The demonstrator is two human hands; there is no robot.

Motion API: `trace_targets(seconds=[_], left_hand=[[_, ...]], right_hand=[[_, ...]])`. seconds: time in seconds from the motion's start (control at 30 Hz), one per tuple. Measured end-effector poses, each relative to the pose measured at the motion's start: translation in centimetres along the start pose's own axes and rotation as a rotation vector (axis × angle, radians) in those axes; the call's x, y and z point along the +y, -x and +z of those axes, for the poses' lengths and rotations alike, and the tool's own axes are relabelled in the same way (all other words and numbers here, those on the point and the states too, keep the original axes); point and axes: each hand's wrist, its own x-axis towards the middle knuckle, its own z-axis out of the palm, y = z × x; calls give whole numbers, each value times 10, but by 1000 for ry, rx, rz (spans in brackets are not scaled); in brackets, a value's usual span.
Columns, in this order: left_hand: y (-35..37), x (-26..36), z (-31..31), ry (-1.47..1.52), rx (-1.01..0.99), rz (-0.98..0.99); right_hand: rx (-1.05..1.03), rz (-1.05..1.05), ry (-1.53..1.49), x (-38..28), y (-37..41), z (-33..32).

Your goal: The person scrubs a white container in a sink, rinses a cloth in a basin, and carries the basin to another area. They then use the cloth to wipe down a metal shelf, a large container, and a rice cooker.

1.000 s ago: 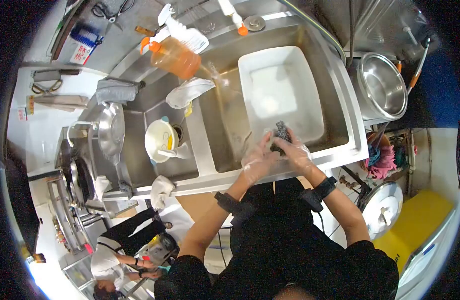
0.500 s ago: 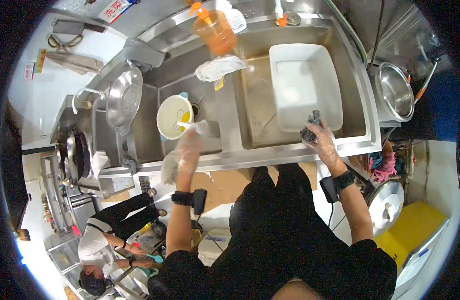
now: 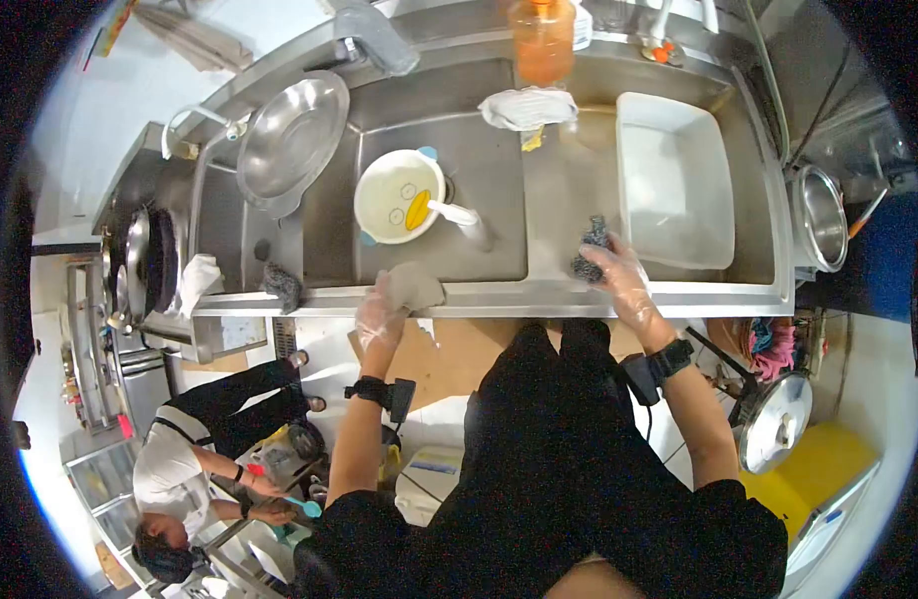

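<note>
No lettering I can read from here, faint marks on the white bottle (image 3: pixel 582 28) beside the orange bottle (image 3: pixel 542 48), too small for me to make out.

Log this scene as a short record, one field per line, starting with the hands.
Left hand: left hand in a clear glove, at the grey cloth on the sink's front rim; grip unclear
Right hand: right hand in a clear glove, holding a dark scrubber
Right basin: white tub
Middle basin: pale bowl with a yellow-beaked face
Left side: shiny metal pan, tilted
Behind divider: orange bottle
Nearby: a co-worker at lower left
</note>
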Motion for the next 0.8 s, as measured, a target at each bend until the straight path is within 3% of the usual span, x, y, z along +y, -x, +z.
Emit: trace_targets(seconds=[0.13,0.2,0.3,0.33,0.37,0.43,0.53,0.6,0.63,0.67,0.73,0.77,0.8], left_hand=[[-2,-2,-11,236,184,-60],[-8,-11,-15,856,50,-300],[2,34,-74,1041,-34,-440],[0,37,-69,1046,-35,-438],[-3,38,-61,1261,-39,-339],[-9,48,-48,1551,-78,-198],[-12,85,-52,1513,-140,-216],[-13,116,-57,1601,-149,-188],[-19,126,-51,1617,-138,-188],[-27,131,-36,1568,-128,-196],[-26,170,-75,1272,-146,-246],[-36,170,-50,1427,-127,-104],[-40,173,-40,1196,-72,-37]], right_hand=[[-29,-52,310,11,-16,38],[-72,-17,346,1,-12,58],[-71,-86,421,14,-30,65],[-57,-107,467,16,-37,67],[-56,-110,472,14,-43,62],[31,-57,764,-18,-41,71],[111,-221,1024,-36,-61,69],[133,-183,1080,-33,-90,63],[176,-312,1168,-30,-104,59],[220,-440,1252,-27,-118,53],[152,-503,1322,-28,-138,45],[120,-459,1354,-28,-144,41],[89,-418,1386,-30,-150,38]])
